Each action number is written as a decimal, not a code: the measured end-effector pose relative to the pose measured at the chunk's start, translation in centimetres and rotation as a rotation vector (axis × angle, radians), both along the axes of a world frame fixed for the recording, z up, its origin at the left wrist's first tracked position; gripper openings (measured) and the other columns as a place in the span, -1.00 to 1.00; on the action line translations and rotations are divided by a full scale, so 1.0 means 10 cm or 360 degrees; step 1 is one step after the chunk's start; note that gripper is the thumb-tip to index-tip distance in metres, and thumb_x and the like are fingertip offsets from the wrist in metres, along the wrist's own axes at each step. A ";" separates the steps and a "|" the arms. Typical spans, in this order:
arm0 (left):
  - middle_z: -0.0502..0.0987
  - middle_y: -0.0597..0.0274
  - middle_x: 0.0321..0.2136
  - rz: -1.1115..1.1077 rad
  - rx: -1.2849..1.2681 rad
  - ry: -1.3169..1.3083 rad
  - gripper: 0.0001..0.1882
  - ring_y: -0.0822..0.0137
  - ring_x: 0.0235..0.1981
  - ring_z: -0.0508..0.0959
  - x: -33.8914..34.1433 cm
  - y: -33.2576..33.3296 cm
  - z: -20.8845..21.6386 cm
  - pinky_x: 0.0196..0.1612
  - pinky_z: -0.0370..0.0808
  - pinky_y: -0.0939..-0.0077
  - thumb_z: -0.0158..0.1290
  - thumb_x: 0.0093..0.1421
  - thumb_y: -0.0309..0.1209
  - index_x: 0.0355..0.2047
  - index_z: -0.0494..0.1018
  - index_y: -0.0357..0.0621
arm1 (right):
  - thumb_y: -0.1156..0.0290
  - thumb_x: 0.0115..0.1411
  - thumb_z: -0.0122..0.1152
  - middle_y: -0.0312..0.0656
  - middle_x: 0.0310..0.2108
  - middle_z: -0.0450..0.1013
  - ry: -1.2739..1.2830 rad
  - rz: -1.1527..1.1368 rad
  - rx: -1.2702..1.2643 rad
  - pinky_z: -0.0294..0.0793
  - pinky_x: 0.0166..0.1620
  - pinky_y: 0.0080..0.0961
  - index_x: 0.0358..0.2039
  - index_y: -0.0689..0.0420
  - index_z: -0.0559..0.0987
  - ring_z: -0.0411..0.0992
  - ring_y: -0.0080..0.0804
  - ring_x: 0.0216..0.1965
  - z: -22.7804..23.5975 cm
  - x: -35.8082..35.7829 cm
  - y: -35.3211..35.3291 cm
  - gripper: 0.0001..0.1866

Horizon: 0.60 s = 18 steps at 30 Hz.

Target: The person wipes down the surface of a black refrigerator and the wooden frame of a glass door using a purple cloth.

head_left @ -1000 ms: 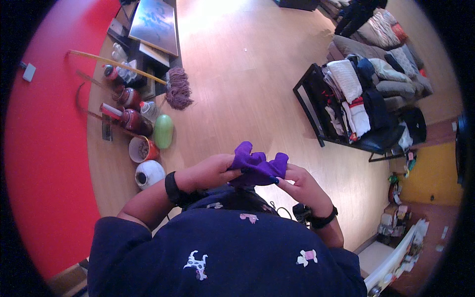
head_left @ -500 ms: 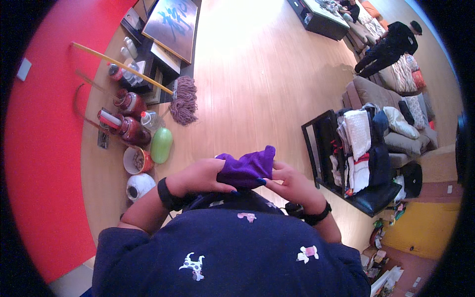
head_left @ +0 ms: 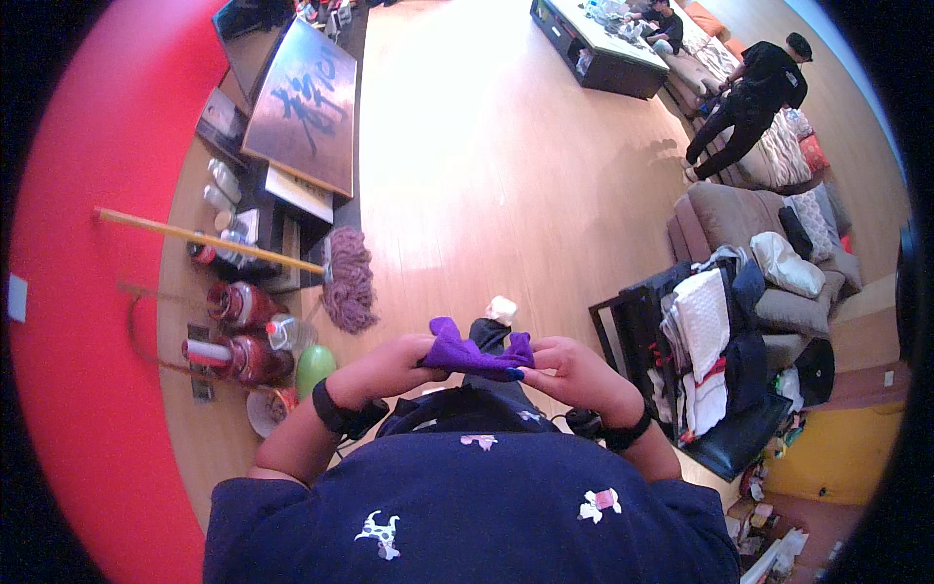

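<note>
A purple cloth (head_left: 469, 354) is stretched between my two hands in front of my body, folded and sagging in the middle. My left hand (head_left: 397, 364) grips its left end, and my right hand (head_left: 576, 370) pinches its right end with the thumb on top. Dark nail colour shows on the right thumb. Past the cloth, a dark trouser leg (head_left: 490, 334) ends in a white-tipped foot (head_left: 502, 310) on the floor. Each of my wrists wears a black band.
To the left stand a yellow-handled mop (head_left: 348, 282), dark red jars (head_left: 255, 358), a plastic bottle (head_left: 286, 333) and a green melon (head_left: 314, 370). On the right, a black chair (head_left: 744, 438) bears piled clothes (head_left: 699, 336) beside a sofa (head_left: 725, 219). A person in black (head_left: 759, 102) stands farther off; another sits beyond.
The surroundings have shifted down in the picture, and a foot has come into view beyond the cloth. The cloth now hangs flatter and lower between my hands, which still hold it.
</note>
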<state>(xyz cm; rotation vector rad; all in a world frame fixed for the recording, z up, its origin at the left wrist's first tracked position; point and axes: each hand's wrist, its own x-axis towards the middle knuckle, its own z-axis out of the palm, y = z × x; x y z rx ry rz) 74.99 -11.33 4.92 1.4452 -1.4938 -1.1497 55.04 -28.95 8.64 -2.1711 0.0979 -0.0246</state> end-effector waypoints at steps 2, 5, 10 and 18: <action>0.45 0.19 -0.46 0.0083 0.0158 0.0103 -0.79 0.36 -0.44 0.43 0.13 -0.23 -0.01 -0.31 0.39 0.48 -0.04 -0.01 -0.58 -0.30 0.39 -0.25 | 0.38 0.04 0.08 -0.09 -0.56 0.35 0.0039 -0.0046 0.0043 0.31 -0.47 -0.41 -0.67 0.29 0.41 0.34 -0.24 -0.54 -0.04 0.15 -0.25 -0.74; 0.44 0.25 -0.49 0.0182 0.0294 0.0227 -0.78 0.44 -0.48 0.42 0.34 -0.58 0.03 -0.37 0.39 0.54 -0.08 0.01 -0.61 -0.29 0.38 -0.25 | 0.35 0.05 0.08 -0.08 -0.55 0.36 -0.0028 -0.0087 0.0078 0.32 -0.45 -0.42 -0.63 0.27 0.44 0.35 -0.26 -0.53 -0.07 0.39 -0.64 -0.75; 0.43 0.23 -0.47 0.0177 0.0355 0.0242 -0.63 0.46 -0.51 0.43 0.72 -1.26 0.20 -0.44 0.40 0.57 -0.13 0.00 -0.63 -0.12 0.27 -0.26 | 0.32 0.06 0.08 -0.15 -0.47 0.44 0.0043 -0.0228 0.0195 0.38 -0.37 -0.50 -0.48 0.20 0.53 0.40 -0.37 -0.46 -0.07 0.64 -1.28 -0.80; 0.32 0.13 -0.08 0.0114 0.0253 0.0297 -0.45 0.41 -0.06 0.30 1.12 -1.98 0.15 0.05 0.20 0.49 -0.01 0.01 -0.52 0.04 0.11 -0.28 | 0.46 0.02 0.10 -0.21 -0.45 0.46 0.0126 -0.0449 0.0425 0.35 -0.24 -0.56 -0.41 0.18 0.54 0.40 -0.44 -0.37 -0.16 0.80 -2.01 -0.88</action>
